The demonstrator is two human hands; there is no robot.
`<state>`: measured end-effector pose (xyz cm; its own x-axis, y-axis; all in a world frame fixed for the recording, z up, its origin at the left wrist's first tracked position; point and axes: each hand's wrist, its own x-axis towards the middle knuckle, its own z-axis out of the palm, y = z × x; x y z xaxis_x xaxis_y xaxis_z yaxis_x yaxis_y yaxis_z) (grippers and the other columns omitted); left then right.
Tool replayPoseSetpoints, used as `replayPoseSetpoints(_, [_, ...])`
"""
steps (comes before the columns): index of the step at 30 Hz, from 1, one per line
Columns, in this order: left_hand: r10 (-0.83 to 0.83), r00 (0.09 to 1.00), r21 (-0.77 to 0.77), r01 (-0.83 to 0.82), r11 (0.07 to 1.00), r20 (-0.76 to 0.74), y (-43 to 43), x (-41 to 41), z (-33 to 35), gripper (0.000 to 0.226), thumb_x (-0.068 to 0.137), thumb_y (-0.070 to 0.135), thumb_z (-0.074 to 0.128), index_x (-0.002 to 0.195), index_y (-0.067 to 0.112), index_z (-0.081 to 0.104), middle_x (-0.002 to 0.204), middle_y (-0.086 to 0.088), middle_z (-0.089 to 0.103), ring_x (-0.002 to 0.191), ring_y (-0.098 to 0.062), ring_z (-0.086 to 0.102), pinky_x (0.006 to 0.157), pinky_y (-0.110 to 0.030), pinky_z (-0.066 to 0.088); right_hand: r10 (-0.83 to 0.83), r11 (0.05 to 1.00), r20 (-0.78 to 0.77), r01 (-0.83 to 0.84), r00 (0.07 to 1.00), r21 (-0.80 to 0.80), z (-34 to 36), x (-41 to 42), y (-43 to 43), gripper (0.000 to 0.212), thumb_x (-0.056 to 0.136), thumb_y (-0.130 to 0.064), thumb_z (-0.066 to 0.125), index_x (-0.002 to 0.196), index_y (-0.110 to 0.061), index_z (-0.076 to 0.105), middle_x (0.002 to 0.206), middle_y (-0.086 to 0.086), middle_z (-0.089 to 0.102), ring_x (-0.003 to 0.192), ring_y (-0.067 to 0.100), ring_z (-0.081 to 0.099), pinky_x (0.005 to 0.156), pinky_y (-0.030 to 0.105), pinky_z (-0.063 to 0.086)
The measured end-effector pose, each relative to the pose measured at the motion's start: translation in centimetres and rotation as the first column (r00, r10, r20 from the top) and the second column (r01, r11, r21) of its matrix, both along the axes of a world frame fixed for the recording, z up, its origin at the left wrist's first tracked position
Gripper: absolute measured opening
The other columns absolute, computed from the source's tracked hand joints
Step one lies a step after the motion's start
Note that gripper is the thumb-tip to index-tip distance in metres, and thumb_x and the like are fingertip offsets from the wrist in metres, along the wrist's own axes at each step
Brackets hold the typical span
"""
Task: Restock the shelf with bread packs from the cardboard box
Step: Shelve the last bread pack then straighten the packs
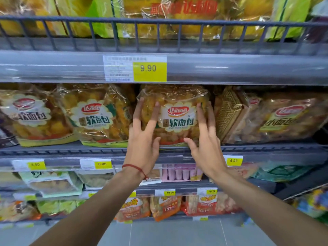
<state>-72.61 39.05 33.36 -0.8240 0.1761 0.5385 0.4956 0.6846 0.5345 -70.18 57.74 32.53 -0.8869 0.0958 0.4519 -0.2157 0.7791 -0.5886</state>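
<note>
A clear bread pack (pixel 177 118) with a white flower-shaped label stands upright on the grey middle shelf (pixel 71 151), at its front edge. My left hand (pixel 144 137) lies flat against the pack's left side with straight, spread fingers. My right hand (pixel 205 139) presses on the pack's right side, fingers straight too, thumb near the bottom seam. Two like bread packs (pixel 94 118) stand to its left on the same shelf. The cardboard box is out of view.
Brown patterned bread packs (pixel 248 118) stand to the right. The shelf above has a wire rail (pixel 159 34) and yellow-green bags behind it. A 9.90 price tag (pixel 150 69) hangs overhead. Lower shelves (pixel 177 187) carry snack packs; grey floor tiles lie below.
</note>
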Motion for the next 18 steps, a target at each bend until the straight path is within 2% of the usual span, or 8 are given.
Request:
replayPoseSetpoints(2, [-0.012, 1.000, 0.045, 0.012, 0.999, 0.001, 0.1, -0.2, 0.1, 0.104, 0.083, -0.003, 0.071, 0.157, 0.042, 0.013, 0.163, 0.012, -0.012, 0.144, -0.028, 0.033, 0.109, -0.038, 0.044, 0.021, 1.000, -0.015, -0.021, 1.000, -0.005, 0.0, 0.1, 0.3, 0.108, 0.091, -0.013, 0.076, 0.161, -0.045, 0.000, 0.171, -0.015, -0.010, 0.146, 0.006, 0.025, 0.105, 0.028, 0.039])
replayPoseSetpoints(5, [-0.012, 1.000, 0.077, 0.011, 0.997, 0.015, 0.0, -0.7, 0.7, 0.108, 0.077, -0.005, 0.071, 0.155, 0.045, 0.017, 0.163, 0.013, -0.009, 0.139, -0.030, 0.040, 0.096, -0.041, 0.054, 0.031, 1.000, -0.042, -0.032, 0.999, -0.002, -0.3, 0.3, 0.6, 0.110, 0.089, -0.015, 0.079, 0.160, -0.047, 0.001, 0.171, -0.013, -0.005, 0.151, 0.000, 0.011, 0.115, 0.032, 0.031])
replayPoseSetpoints(9, [-0.013, 0.999, 0.038, 0.011, 0.999, 0.047, -0.3, -1.6, 1.3, 0.113, 0.072, -0.009, 0.066, 0.153, 0.050, 0.015, 0.162, 0.016, -0.013, 0.118, -0.031, 0.059, 0.078, -0.032, 0.059, 0.021, 1.000, -0.024, -0.020, 1.000, 0.018, -0.4, -0.1, 0.0, 0.112, 0.090, -0.017, 0.078, 0.160, -0.047, -0.002, 0.170, -0.012, -0.008, 0.152, 0.015, 0.019, 0.113, 0.028, 0.028])
replayPoseSetpoints(13, [0.001, 0.998, 0.004, -0.002, 1.000, 0.067, -0.7, -2.1, 0.8, 0.114, 0.074, -0.010, 0.065, 0.154, 0.050, 0.010, 0.161, 0.022, -0.019, 0.108, -0.041, 0.064, 0.069, -0.023, 0.052, -0.001, 1.000, -0.012, 0.001, 1.000, 0.026, -0.6, -0.5, -0.5, 0.109, 0.092, -0.021, 0.076, 0.161, -0.047, -0.003, 0.169, -0.017, -0.011, 0.151, 0.018, 0.024, 0.108, 0.022, 0.026])
replayPoseSetpoints(15, [0.013, 0.998, -0.005, -0.013, 1.000, 0.060, -0.5, -1.9, 0.6, 0.115, 0.075, -0.011, 0.064, 0.154, 0.049, 0.006, 0.160, 0.022, -0.022, 0.112, -0.042, 0.062, 0.068, -0.025, 0.053, -0.003, 0.999, 0.002, 0.003, 1.000, 0.033, -0.6, -0.5, -0.4, 0.109, 0.092, -0.023, 0.076, 0.160, -0.049, -0.005, 0.169, -0.019, -0.012, 0.151, 0.021, 0.028, 0.111, 0.027, 0.029])
replayPoseSetpoints(18, [0.004, 0.999, -0.003, -0.004, 1.000, 0.053, -0.1, -1.4, 0.5, 0.117, 0.077, -0.013, 0.064, 0.155, 0.047, 0.001, 0.159, 0.020, -0.028, 0.127, -0.036, 0.054, 0.078, -0.035, 0.059, 0.002, 0.998, 0.014, -0.002, 1.000, 0.056, -0.5, -0.2, -0.5, 0.108, 0.093, -0.023, 0.075, 0.161, -0.047, -0.006, 0.169, -0.018, -0.015, 0.153, 0.024, 0.027, 0.116, 0.038, 0.033])
